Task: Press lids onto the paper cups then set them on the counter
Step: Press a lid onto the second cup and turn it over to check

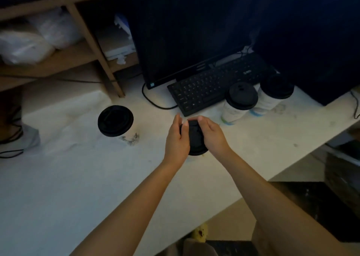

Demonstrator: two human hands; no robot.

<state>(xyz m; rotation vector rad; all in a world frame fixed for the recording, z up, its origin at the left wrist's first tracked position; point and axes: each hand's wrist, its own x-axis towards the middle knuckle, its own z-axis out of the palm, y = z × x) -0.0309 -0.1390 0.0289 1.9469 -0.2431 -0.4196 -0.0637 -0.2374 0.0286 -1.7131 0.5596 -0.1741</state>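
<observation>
No writing can be read in the dim light (the print on the lidded cup (233, 111) at middle right is only a blur), and at the frame's centre the left hand (176, 138) and the right hand (211, 134) clasp the black lid (195, 138) from both sides above the white counter (78, 177), its cup hidden beneath.

Dim, soft, grainy picture; wide-angle bending at edges, upper right nearly black.
</observation>
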